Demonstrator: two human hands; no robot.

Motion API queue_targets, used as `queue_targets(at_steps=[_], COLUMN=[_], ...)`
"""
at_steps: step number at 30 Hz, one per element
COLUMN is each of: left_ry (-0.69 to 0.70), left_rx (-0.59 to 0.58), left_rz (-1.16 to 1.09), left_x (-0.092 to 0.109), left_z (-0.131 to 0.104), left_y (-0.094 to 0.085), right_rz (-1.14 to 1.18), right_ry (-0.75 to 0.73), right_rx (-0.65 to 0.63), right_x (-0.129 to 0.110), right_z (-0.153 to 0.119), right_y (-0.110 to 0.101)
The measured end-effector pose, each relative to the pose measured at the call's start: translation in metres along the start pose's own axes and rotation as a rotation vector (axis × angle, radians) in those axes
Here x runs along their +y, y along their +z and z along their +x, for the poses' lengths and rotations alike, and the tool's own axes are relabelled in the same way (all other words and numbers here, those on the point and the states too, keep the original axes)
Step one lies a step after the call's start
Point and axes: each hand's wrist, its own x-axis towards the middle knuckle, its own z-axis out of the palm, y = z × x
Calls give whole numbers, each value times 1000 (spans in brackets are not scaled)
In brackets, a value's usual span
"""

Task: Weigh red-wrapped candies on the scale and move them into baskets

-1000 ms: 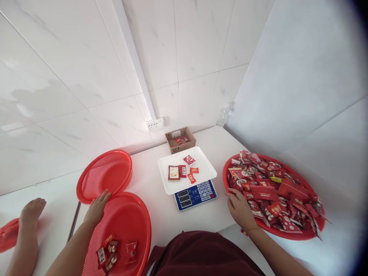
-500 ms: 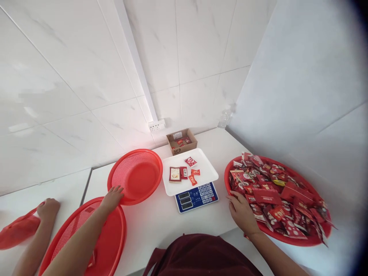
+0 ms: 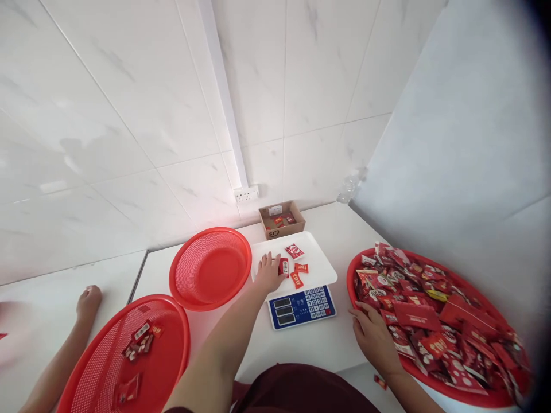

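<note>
My left hand point(image 3: 270, 272) is over the white weighing tray point(image 3: 318, 275), its fingers spread on top of the flat packets and hiding one of them. Beside it on the tray lie a red-and-white snack packet point(image 3: 294, 251), a dark red packet point(image 3: 283, 267) and two small red wrapped sweets point(image 3: 297, 280). The tray sits on a digital scale point(image 3: 302, 308) with a blue keypad panel. My right hand point(image 3: 373, 334) rests at the near left rim of a red basket point(image 3: 351, 279) heaped with red snack packets point(image 3: 415, 315), fingers loosely extended, holding no packet.
An empty-looking red mesh basket point(image 3: 247, 269) stands left of the scale. A nearer red basket point(image 3: 183, 344) holds several sweets. Behind the tray is a small cardboard box point(image 3: 284, 230) with packets. A clear plastic bottle point(image 3: 348, 189) lies in the corner. Another person's hand point(image 3: 89, 299) is at far left.
My left hand has moved right from the empty basket's rim onto the tray. My right hand stays at the heaped basket. The other person's hand no longer has the red bag.
</note>
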Motion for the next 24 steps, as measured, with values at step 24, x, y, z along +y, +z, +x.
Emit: queue_targets(at_steps=[24], left_ry=[-119], left_rx=[251], left_rz=[84], left_x=[-32], left_z=[-9], left_y=[-22], right_rz=[-56], right_ry=[-25], right_rx=[20], right_x=[1], right_z=[-1], right_y=[3])
